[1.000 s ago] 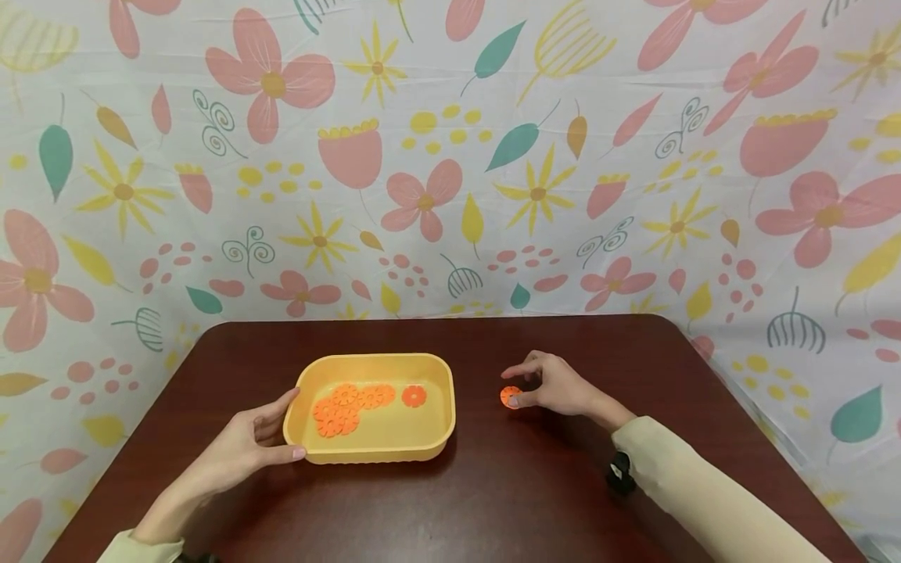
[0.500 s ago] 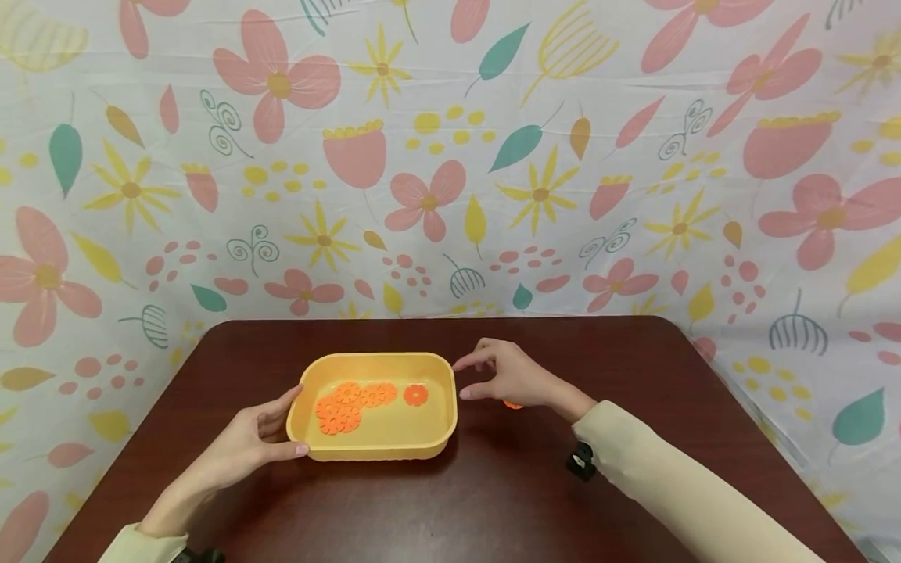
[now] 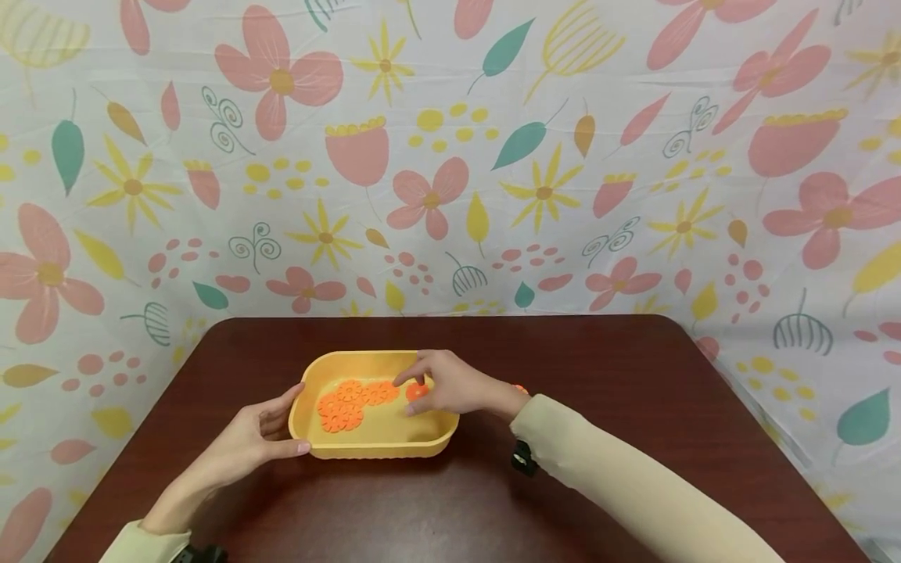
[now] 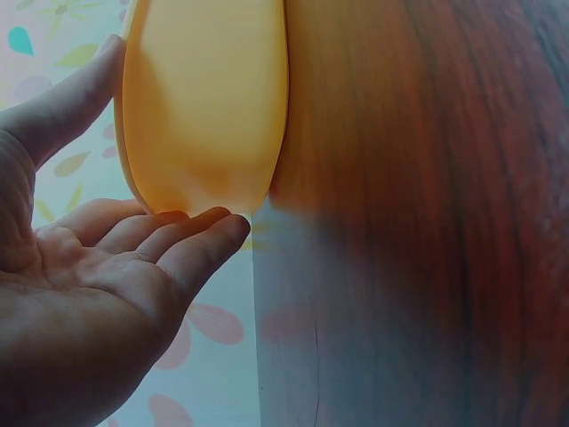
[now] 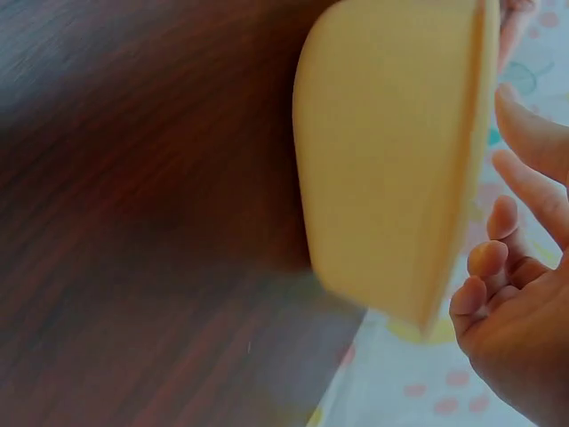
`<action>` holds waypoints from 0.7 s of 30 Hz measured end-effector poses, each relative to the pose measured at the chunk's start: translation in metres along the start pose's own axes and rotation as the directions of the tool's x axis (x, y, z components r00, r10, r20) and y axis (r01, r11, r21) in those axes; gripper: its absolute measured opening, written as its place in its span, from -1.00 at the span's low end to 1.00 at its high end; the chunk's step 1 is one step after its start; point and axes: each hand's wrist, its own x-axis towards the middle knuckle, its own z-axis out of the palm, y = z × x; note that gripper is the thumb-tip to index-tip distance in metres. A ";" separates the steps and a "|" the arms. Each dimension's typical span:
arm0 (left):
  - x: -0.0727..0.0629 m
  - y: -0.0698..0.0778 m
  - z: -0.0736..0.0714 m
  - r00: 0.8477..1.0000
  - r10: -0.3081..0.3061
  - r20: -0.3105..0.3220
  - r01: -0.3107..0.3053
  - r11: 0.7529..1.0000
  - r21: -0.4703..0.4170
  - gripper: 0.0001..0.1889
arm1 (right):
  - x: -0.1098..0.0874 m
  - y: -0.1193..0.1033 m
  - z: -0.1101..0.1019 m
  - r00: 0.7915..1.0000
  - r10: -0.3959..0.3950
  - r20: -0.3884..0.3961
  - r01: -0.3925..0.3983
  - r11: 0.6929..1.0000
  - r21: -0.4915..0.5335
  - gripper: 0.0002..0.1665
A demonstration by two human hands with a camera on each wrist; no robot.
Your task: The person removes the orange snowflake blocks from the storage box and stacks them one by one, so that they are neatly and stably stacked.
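right grip [image 3: 454,383] spread over tray [image 3: 380,451], 3 o'clock | left grip [image 3: 246,436] spread against 9 o'clock | discs [image 3: 348,392] likely light; pinch rims

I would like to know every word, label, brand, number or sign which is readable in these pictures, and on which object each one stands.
None can be read.
Yellow tray, orange pieces, table, patterned cloth: no lettering that I can make out.
Black device at the right wrist: a pale mark, too small to read.
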 end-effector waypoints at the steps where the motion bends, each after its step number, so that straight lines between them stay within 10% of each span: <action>1: 0.000 0.000 0.000 1.000 -0.002 0.002 0.002 1.000 -0.003 0.00 | 0.004 -0.001 0.004 1.000 -0.005 0.011 0.005 1.000 0.002 -0.52; 21: 0.002 0.000 -0.002 1.000 -0.016 -0.007 0.016 1.000 0.021 0.01 | 0.050 -0.010 0.051 0.990 0.073 0.118 -0.057 0.989 -0.134 -0.36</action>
